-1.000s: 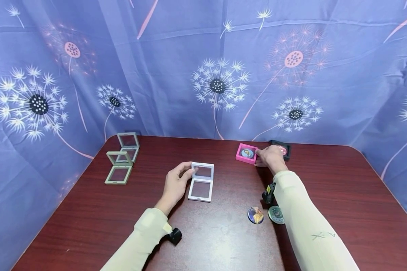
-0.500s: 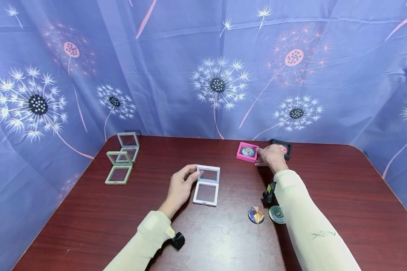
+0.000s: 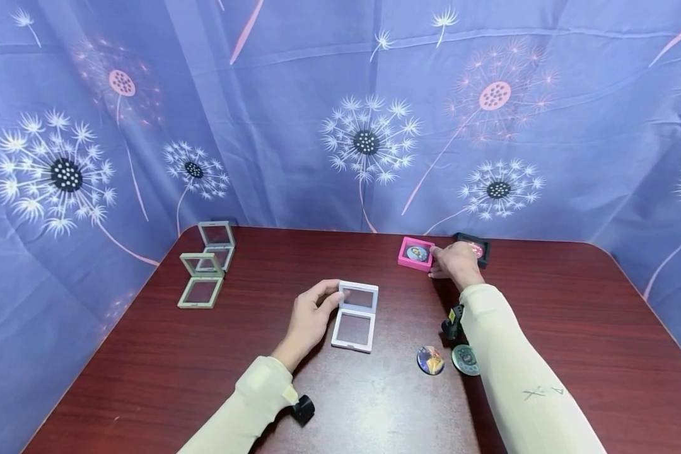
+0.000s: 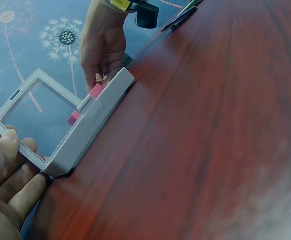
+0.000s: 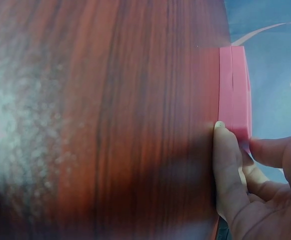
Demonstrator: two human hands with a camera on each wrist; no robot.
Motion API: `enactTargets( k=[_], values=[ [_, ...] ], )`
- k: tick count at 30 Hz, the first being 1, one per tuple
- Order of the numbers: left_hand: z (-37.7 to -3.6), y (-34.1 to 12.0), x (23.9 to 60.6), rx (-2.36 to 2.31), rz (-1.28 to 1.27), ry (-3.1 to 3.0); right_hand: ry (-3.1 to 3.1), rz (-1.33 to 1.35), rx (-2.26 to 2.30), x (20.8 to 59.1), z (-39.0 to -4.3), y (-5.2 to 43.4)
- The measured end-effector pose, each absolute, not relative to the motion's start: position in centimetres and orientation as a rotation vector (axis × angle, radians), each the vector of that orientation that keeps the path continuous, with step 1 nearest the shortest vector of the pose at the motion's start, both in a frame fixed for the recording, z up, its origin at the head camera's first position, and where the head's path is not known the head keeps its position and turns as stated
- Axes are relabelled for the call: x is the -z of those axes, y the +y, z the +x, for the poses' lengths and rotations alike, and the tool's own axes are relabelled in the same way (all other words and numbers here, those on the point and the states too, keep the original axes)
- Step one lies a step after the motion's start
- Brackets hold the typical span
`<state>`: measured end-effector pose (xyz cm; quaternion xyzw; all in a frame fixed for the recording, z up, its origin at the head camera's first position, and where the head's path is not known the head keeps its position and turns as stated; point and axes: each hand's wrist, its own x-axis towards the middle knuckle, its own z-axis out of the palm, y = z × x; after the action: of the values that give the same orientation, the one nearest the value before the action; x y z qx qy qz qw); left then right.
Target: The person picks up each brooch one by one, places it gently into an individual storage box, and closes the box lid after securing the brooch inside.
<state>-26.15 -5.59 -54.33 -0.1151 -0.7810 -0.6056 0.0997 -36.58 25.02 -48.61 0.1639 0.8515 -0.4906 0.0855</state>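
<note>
My left hand pinches the raised lid of an open white frame case near the middle of the dark red table. In the left wrist view the case stands open, its clear lid edge between my thumb and fingers. My right hand holds the near corner of a closed pink case with a round badge inside, at the far side. The right wrist view shows thumb and fingers pinching the pink case.
A black case lies behind my right hand. Two open grey-green cases stand at the far left. Two round badges lie by my right forearm. A patterned blue curtain surrounds the table.
My left hand has slid the open white case to the right and slightly nearer me. My right hand has stayed on the pink case.
</note>
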Motion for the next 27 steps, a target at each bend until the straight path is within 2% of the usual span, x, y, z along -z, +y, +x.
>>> enactTargets(
  k=[13,27],
  values=[
    [-26.2,-5.4,54.5,1.838,-0.357,-2.259,2.422,0.477,1.679,48.6,-35.9,25.1],
    [-26.1,-5.6,54.4,1.823,-0.368,-2.27,2.804,0.241,1.154,47.4,-33.2,25.1]
  ],
)
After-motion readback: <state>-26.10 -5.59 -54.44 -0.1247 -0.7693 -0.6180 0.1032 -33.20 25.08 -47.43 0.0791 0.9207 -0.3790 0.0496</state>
